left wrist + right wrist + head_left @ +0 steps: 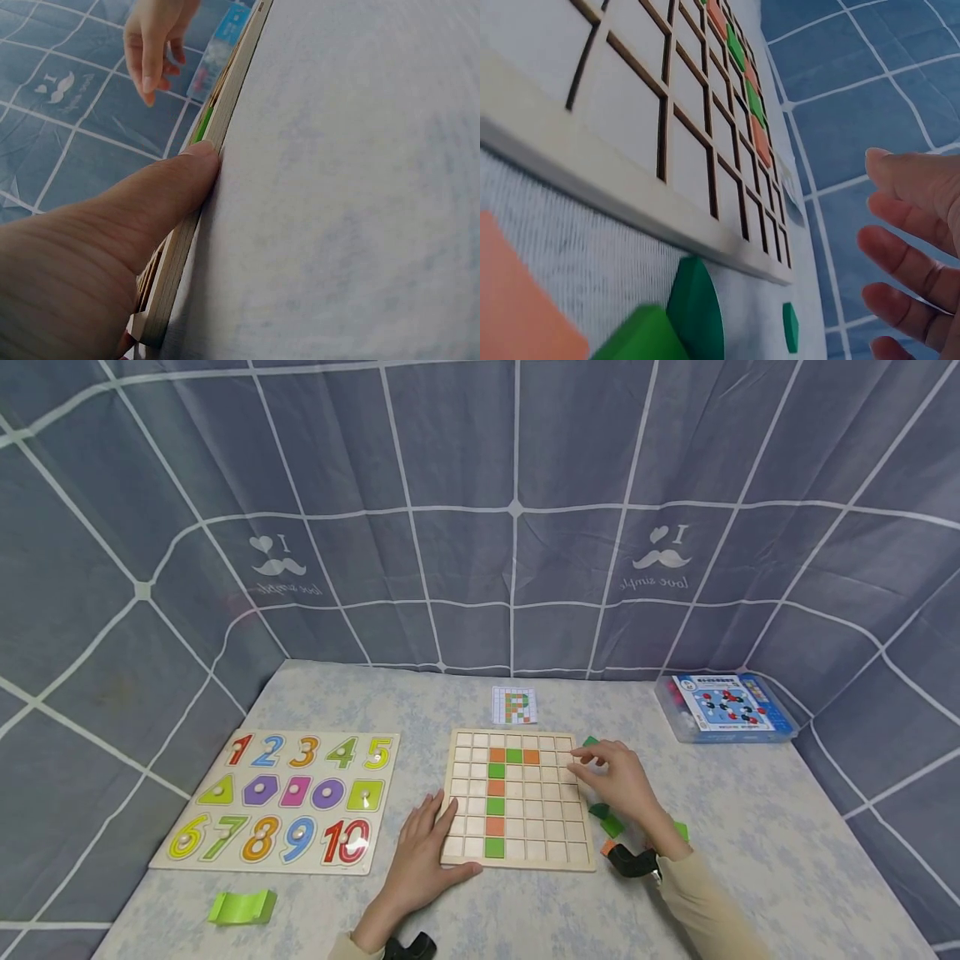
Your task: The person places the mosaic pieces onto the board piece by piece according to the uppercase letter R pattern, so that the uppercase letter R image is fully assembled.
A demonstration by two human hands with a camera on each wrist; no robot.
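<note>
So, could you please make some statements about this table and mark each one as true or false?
1. The left hand touches the wooden grid. True.
2. The number puzzle lies to the right of the wooden grid in the head view. False: it lies to the left.
3. The right hand rests on the number puzzle. False: it is by the right edge of the wooden grid.
4. The small picture card lies on the table beyond the far edge of the wooden grid. True.
5. All the tiles set in the wooden grid are green. False: some are green, some orange.
</note>
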